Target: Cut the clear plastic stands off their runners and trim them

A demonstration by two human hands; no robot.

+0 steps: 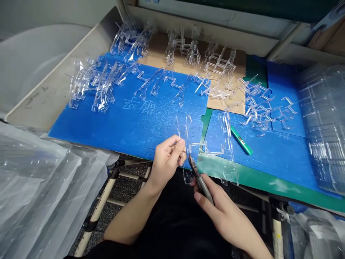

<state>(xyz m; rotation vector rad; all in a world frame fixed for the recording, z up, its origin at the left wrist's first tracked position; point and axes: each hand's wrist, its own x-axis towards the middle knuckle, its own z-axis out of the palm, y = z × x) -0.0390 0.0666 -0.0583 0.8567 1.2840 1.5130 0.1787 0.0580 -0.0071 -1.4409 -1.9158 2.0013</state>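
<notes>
Pinching clear plastic stand [182, 126] in left hand [167, 162] | right hand [223, 212] grips cutters [201, 184] beside it

Side cutters [201, 181] partly hidden by right hand [223, 212], marker [242, 140] label unreadable (too small)

Bright, even overhead light, curved frame edges

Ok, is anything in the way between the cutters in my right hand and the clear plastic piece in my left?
Nothing visible is. The side cutters in your right hand have their tips right beside the clear plastic piece held in your left hand, with no other thing between them.
</notes>
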